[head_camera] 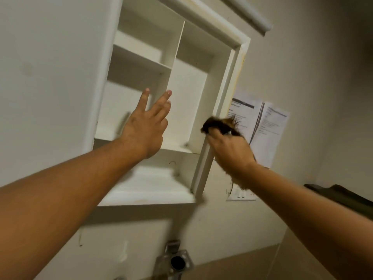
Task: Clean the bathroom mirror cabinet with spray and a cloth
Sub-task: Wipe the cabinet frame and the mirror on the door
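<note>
1. Both forearms enter from the lower corners of the frame and reach up toward the centre.
2. Left grip (144,128): fingers straight and spread, holding nothing. I see its back, at frame centre, in front of the lower left compartment of the cabinet (228,87). The fingertips lie near the front edge of the upright divider (175,57). I cannot tell whether they touch it.
3. Right grip (230,150): fingers curled round a dark, frayed cloth (220,126), right of centre. The bunched upper part of the cloth sticks out above the knuckles and overlaps the inner edge of the cabinet's right frame. A second tuft hangs below the wrist. A small shiny piece shows between fingers and cloth. I cannot identify it.
4. The cabinet is white and stands open, filling the upper centre of the frame. A shelf (141,57) crosses the left half, and the divider separates it from a tall right compartment.
5. A metal fitting (175,261) with a dark round opening sits at the bottom centre, below the cabinet.
6. Printed sheets of paper (268,126) hang on the wall just right of the cabinet, partly behind the right grip. A pale wall plate (241,196) sits below them.
7. A dark object (343,197) lies at the right edge.
</note>
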Demonstrator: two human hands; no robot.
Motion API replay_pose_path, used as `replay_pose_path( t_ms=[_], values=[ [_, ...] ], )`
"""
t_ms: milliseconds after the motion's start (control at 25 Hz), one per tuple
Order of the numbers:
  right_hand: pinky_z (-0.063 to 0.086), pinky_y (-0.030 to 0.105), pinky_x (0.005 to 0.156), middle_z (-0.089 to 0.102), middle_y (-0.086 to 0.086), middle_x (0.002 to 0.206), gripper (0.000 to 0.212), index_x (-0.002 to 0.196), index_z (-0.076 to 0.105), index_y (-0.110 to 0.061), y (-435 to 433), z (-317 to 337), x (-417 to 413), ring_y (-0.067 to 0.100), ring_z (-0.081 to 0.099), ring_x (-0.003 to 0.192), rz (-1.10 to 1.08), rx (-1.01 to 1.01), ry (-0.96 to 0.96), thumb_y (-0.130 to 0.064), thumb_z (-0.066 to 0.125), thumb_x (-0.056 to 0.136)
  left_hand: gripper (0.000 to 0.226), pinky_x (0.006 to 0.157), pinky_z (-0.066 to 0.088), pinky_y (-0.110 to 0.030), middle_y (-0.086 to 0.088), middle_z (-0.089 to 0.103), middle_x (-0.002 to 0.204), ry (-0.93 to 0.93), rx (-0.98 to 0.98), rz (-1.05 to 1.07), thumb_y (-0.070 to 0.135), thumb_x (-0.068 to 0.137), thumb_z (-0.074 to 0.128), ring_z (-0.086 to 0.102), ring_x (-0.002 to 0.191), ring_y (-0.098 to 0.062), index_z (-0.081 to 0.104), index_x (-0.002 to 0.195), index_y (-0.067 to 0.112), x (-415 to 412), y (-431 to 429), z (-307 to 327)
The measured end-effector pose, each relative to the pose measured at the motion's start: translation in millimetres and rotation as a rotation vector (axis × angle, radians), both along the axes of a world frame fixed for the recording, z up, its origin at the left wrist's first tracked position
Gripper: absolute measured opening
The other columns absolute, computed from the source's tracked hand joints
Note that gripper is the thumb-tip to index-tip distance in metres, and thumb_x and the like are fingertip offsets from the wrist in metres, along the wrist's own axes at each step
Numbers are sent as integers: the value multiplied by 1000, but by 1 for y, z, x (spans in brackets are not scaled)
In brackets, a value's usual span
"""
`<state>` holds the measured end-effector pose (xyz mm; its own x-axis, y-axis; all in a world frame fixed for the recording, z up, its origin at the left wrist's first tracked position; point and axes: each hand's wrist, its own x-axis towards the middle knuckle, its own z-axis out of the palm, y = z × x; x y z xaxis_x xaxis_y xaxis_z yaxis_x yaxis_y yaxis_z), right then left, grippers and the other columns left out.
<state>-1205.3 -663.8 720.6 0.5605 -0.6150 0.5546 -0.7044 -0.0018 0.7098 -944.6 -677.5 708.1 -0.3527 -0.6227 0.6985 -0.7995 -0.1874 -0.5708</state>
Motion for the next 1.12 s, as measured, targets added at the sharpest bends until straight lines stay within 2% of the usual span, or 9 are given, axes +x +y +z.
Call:
replay_pose_path(
  t_ms=[120,200,360,480,600,800,920,1040,1120],
  values=[
    [60,37,88,62,11,132,46,148,43,-10,13,-107,-7,25,68,102,61,307,-67,-8,38,102,64,118,-1,-70,-17,-2,172,9,18,11,53,106,17,-32,150,-41,46,148,15,-1,3,-13],
    [58,39,96,62,15,134,48,150,42,-5,18,-142,-2,29,67,113,50,350,-8,-8,41,101,74,118,-3,-70,-14,-1,172,36,51,1,63,103,11,-33,150,-39,50,147,17,-1,8,-22],
    [61,42,76,64,6,129,45,147,47,-14,-2,-71,-8,26,70,95,59,216,99,-11,46,103,81,118,-4,-70,-14,-1,172,23,88,6,72,98,12,-32,150,-40,53,144,19,-2,12,-29],
    [52,34,57,57,4,134,48,147,49,-14,-1,-64,-11,24,67,79,-26,112,4,-7,51,99,79,118,-1,-71,-16,-4,172,-17,90,33,74,97,25,-32,150,-43,49,147,19,1,11,-33],
    [58,34,73,62,5,135,49,148,48,-15,19,-142,7,23,68,94,-13,340,-103,-5,46,100,78,118,-1,-71,-17,-6,171,-44,85,33,74,96,33,-31,150,-44,46,149,18,5,12,-37],
    [56,36,79,71,-4,121,45,130,66,-27,10,-156,28,22,68,101,23,289,-760,-4,51,95,78,118,-2,-72,-17,-9,171,-81,99,18,73,95,37,-32,150,-44,39,153,21,10,11,-41],
    [55,32,88,71,-8,121,34,123,71,-26,32,-170,69,16,65,107,306,412,-1130,-11,52,99,77,118,0,-71,-17,-9,171,-82,85,-2,73,94,39,-32,150,-44,41,151,22,12,10,-42],
    [50,19,70,69,-15,112,37,127,64,-36,31,-160,54,5,65,85,283,449,-1043,-14,48,101,78,119,1,-71,-17,-10,171,-92,91,-4,74,94,39,-31,150,-44,40,153,23,12,11,-41],
    [50,26,61,70,-7,114,45,133,55,-39,25,-155,28,14,68,79,70,387,-865,-11,48,99,79,119,1,-71,-17,-10,171,-101,101,0,74,94,39,-30,150,-44,38,155,24,12,12,-39]
  ],
)
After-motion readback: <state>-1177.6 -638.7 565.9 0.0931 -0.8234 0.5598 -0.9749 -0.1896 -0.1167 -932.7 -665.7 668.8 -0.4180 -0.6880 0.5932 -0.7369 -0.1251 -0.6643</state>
